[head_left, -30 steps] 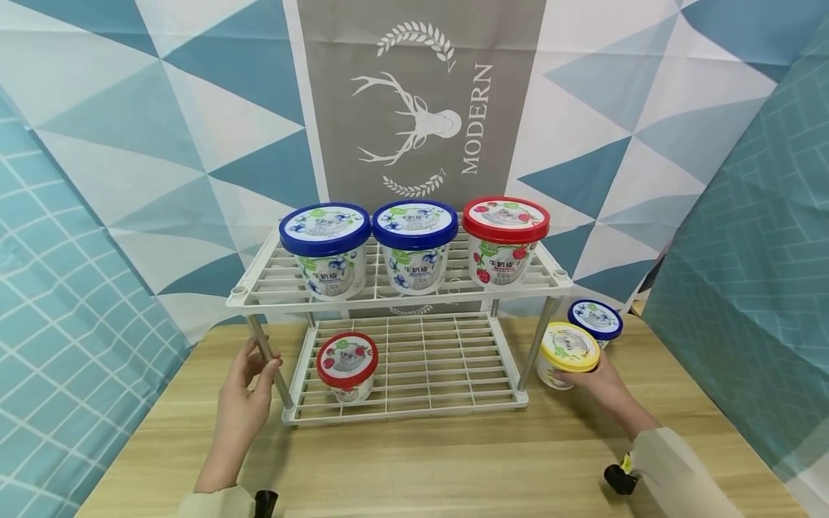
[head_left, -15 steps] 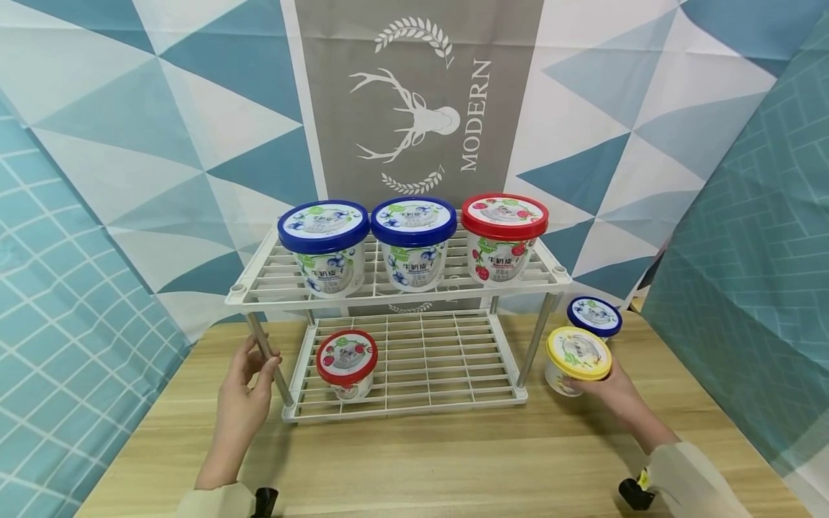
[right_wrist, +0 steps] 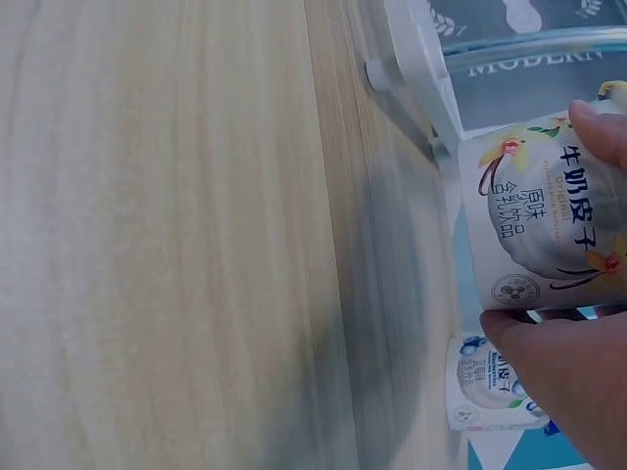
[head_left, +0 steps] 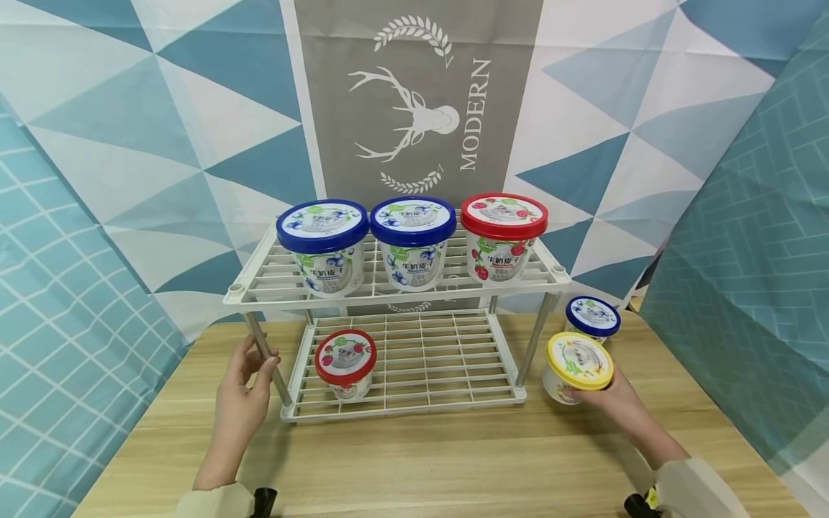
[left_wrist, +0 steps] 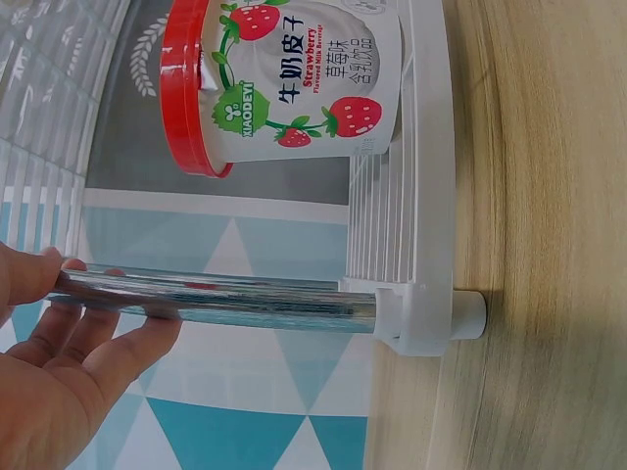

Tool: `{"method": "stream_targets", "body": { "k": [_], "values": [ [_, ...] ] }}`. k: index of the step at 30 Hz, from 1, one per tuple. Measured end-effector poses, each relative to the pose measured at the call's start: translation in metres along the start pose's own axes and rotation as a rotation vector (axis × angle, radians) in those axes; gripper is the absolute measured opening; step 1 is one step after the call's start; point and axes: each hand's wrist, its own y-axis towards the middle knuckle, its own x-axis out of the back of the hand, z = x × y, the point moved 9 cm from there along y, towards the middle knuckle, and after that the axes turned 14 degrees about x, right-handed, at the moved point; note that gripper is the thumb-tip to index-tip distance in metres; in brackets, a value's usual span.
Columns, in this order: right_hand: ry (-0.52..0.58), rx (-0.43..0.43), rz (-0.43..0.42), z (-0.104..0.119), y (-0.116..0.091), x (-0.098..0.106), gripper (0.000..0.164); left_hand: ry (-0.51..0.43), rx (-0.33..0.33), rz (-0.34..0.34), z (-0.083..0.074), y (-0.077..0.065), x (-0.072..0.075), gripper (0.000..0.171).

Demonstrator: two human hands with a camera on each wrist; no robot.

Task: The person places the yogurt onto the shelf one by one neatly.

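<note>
My left hand [head_left: 239, 406] holds a metal post [head_left: 264, 345] of the white two-tier rack [head_left: 447, 417], thumb on one side and fingers on the other in the left wrist view. My right hand [head_left: 618, 403] grips a yellow-lidded milk drink tub [head_left: 578, 360] by its side, to the right of the rack. Its white printed wall shows in the right wrist view, where a blue-lidded tub [right_wrist: 490, 387] stands beyond. A red-lidded strawberry tub [left_wrist: 294, 78] sits on the lower tier, near the left post. Whether the yellow-lidded tub's base touches the table I cannot tell.
On the upper tier stand two blue-lidded tubs, one at left [head_left: 324, 248] and one in the middle [head_left: 414, 244], with a red-lidded tub [head_left: 504, 237] at right. Wooden table [head_left: 414, 467] lies under the rack. Patterned cloth [head_left: 414, 93] hangs close behind.
The right hand has brought the yellow-lidded tub a little right and nearer the table's front, away from the blue-lidded tub. The left hand keeps its hold on the post.
</note>
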Motion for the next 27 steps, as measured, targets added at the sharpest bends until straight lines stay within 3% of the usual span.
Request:
{"method": "stream_targets", "body": {
  "k": [5, 13, 17, 21, 27],
  "values": [
    [0.047, 0.048, -0.017, 0.007, -0.003, -0.001, 0.095, 0.001, 0.009, 0.001, 0.003, 0.001, 0.0, 0.039],
    [-0.018, -0.092, 0.025, 0.007, -0.012, -0.004, 0.097, -0.005, 0.02, -0.003, 0.003, 0.0, 0.001, 0.039],
    [-0.025, -0.104, 0.024, 0.008, -0.016, -0.005, 0.097, 0.002, 0.015, -0.003, 0.002, 0.0, 0.001, 0.04],
    [-0.022, -0.056, 0.0, 0.012, -0.018, -0.005, 0.095, 0.003, 0.025, 0.007, 0.001, -0.001, 0.001, 0.04],
    [0.081, 0.028, -0.023, 0.023, -0.02, -0.007, 0.091, 0.01, 0.043, 0.024, 0.002, 0.0, -0.001, 0.04]
  ]
}}
